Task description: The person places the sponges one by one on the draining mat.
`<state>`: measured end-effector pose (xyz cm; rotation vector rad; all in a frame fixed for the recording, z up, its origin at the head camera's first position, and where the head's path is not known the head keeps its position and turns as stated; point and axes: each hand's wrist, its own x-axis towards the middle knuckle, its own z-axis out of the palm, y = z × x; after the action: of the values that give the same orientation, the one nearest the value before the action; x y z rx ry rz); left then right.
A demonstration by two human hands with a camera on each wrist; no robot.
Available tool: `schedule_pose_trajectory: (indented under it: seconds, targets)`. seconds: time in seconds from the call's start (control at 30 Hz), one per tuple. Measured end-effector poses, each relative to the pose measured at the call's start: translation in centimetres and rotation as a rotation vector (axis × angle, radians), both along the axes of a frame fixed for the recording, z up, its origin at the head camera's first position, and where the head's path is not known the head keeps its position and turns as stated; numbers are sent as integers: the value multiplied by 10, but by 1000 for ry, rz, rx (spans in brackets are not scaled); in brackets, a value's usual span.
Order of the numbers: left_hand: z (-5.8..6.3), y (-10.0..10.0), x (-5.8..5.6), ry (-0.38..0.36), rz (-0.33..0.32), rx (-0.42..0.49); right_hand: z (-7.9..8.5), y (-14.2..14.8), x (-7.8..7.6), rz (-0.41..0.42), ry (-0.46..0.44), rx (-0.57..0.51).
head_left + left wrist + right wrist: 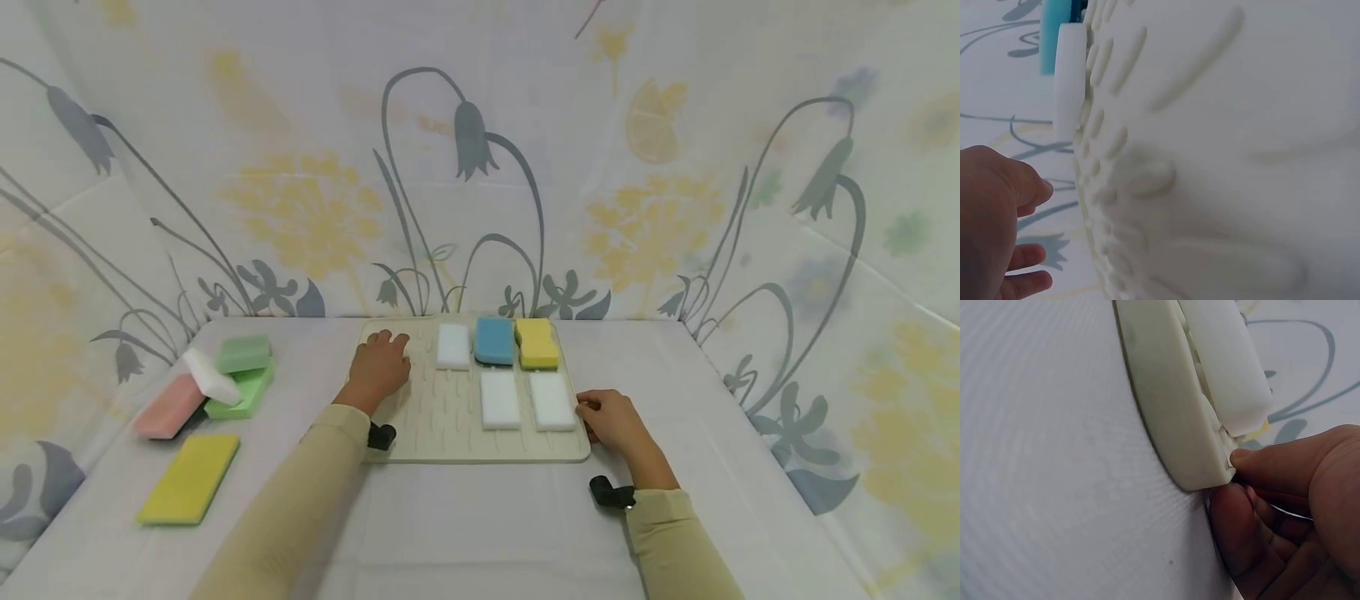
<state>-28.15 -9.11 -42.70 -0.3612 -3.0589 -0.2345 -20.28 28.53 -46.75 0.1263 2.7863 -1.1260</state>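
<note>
A cream ridged drying mat (pixel 427 448) lies flat on the table. On its back row stand a white sponge (pixel 453 346), a blue sponge (pixel 494 339) and a yellow notched sponge (pixel 537 343). Two more white sponges lie in front, the left one (pixel 500 400) and the right one (pixel 552 401). My right hand (pixel 615 423) pinches the mat's right edge, thumb (pixel 1272 464) on top and fingers beneath, as the right wrist view shows. My left hand (pixel 378 371) is over the mat's back left part, fingers spread and holding nothing.
At the left of the table, a white sponge (pixel 210 377) leans over a pink sponge (pixel 171 407), beside two stacked green sponges (pixel 245 353). Nearer lies a yellow-green sponge (pixel 189 481). A flower-printed cloth (pixel 315 125) hangs behind the table.
</note>
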Motion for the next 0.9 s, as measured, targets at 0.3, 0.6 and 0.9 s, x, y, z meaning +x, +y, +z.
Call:
schedule_pose_trajectory:
  seconds: [0.3,0.6,0.9]
  targets:
    - [1,-29,0,32,45,-43,0,0,0,-3,-3,-5]
    - [4,-58,7,49,72,-69,-4,0,0,-2,-10,6]
    - [11,-86,11,-10,109,-85,-2,0,0,-2,-13,2]
